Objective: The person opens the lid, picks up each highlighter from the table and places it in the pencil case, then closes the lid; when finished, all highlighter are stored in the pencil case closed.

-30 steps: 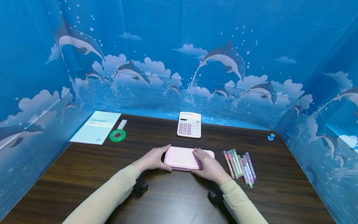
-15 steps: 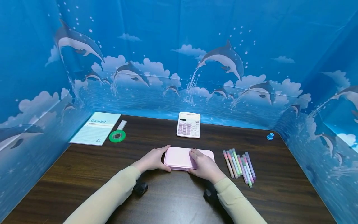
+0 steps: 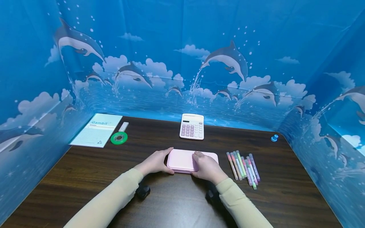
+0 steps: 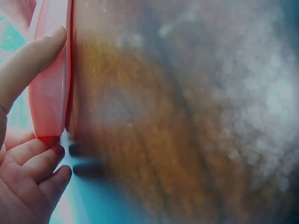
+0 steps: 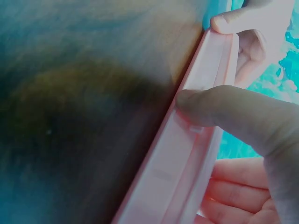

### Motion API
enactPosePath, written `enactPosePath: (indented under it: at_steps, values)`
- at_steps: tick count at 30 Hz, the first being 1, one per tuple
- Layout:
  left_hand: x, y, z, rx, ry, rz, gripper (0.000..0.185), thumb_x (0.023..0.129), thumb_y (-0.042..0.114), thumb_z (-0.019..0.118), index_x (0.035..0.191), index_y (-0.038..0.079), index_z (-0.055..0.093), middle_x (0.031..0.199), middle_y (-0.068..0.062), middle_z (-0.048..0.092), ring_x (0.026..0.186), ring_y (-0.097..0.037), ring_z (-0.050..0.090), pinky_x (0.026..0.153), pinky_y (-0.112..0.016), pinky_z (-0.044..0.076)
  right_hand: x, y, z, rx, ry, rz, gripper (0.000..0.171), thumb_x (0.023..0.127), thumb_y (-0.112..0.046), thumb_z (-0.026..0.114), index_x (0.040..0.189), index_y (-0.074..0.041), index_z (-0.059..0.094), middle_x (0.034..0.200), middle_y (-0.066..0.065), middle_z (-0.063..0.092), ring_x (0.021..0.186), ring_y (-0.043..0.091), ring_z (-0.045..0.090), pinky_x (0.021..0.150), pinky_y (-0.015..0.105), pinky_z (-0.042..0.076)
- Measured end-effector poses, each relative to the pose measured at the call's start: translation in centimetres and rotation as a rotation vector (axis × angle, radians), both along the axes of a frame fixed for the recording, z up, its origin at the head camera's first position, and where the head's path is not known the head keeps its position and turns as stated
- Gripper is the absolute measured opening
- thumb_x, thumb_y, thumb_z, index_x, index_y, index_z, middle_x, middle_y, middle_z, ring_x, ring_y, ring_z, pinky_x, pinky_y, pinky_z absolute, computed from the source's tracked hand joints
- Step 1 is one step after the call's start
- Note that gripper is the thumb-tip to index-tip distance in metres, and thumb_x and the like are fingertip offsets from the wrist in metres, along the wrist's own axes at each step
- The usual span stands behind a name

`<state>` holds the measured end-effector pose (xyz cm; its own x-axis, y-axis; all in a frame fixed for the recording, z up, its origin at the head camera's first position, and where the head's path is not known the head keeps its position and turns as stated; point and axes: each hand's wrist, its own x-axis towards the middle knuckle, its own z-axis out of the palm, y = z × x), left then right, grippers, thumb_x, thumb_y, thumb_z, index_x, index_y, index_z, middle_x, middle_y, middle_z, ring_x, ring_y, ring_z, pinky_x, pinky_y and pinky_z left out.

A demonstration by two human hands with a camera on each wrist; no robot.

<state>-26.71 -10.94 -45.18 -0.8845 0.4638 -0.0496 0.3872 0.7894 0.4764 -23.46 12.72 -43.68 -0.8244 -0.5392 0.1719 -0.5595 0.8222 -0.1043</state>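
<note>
Left hand [image 3: 155, 163] grips left end of pink case [image 3: 182, 160], thumb on front edge. Right hand [image 3: 207, 167] clamps its middle, fingers on lid, thumb [image 5: 219, 105] at front seam. Pens [image 3: 242, 164] lie just right.

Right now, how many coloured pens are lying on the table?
About 7 pens, side by side in one cluster on the table, right of the pink case that both hands hold; they overlap, so the count is uncertain.

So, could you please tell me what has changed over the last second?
The right hand slid a little left along the pink case, its thumb now at the front edge. The left hand kept its grip on the left end; the case stayed put.
</note>
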Motion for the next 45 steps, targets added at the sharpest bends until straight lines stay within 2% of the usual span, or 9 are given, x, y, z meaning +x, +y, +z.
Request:
enactPosePath:
  at_steps: [4,12,19,28,39,45]
  values:
    - [-0.1,0.1,0.2,0.003,0.009,-0.004,0.106,0.062,0.044,0.087,0.145,0.001,0.036,0.139,-0.016,0.050,0.124,-0.026,0.051,0.103,-0.040,0.040,0.0,-0.2,0.4,0.040,0.027,-0.002,0.057,0.068,-0.035,0.084,0.107,0.001,0.062,0.115,0.018,0.063,0.093,0.027,0.066,0.084,0.038,0.053]
    - [0.2,0.1,0.0,-0.005,0.004,0.000,0.105,0.063,0.044,0.087,0.144,0.001,0.037,0.138,-0.016,0.051,0.122,-0.025,0.053,0.102,-0.039,0.041,0.2,-0.3,0.1,0.069,0.027,-0.002,0.057,0.068,-0.036,0.083,0.106,0.001,0.063,0.115,0.017,0.063,0.092,0.026,0.066,0.083,0.037,0.053]
    - [0.4,0.1,-0.2,0.009,0.025,0.007,0.104,0.062,0.043,0.088,0.142,0.000,0.038,0.136,-0.017,0.053,0.120,-0.026,0.054,0.101,-0.040,0.042,0.3,-0.6,0.0,0.083,0.104,0.040,0.045,0.065,-0.034,0.084,0.088,-0.004,0.060,0.087,0.006,0.061,0.071,0.017,0.059,0.067,0.032,0.053]
    - [0.5,0.2,-0.1,0.005,0.019,-0.002,0.104,0.063,0.041,0.088,0.143,-0.001,0.037,0.136,-0.019,0.052,0.121,-0.028,0.053,0.102,-0.041,0.041,0.4,-0.8,0.2,0.125,0.152,0.066,0.040,0.061,-0.029,0.085,0.081,-0.005,0.060,0.072,0.003,0.057,0.065,0.018,0.057,0.061,0.031,0.050]
    - [0.4,0.2,0.1,-0.010,0.020,-0.004,0.104,0.062,0.040,0.088,0.142,-0.002,0.037,0.135,-0.019,0.052,0.121,-0.028,0.053,0.101,-0.041,0.041,0.5,-1.1,0.4,0.154,0.160,0.076,0.036,0.061,-0.027,0.083,0.078,-0.005,0.060,0.068,0.002,0.054,0.062,0.016,0.054,0.058,0.030,0.048]
    - [0.3,0.2,0.1,0.003,0.029,0.003,0.104,0.061,0.040,0.088,0.142,-0.002,0.037,0.134,-0.019,0.053,0.120,-0.028,0.053,0.101,-0.041,0.042,0.6,-1.5,0.5,0.192,0.199,0.084,0.032,0.060,-0.023,0.081,0.072,-0.005,0.058,0.065,0.002,0.053,0.059,0.016,0.052,0.056,0.030,0.047]
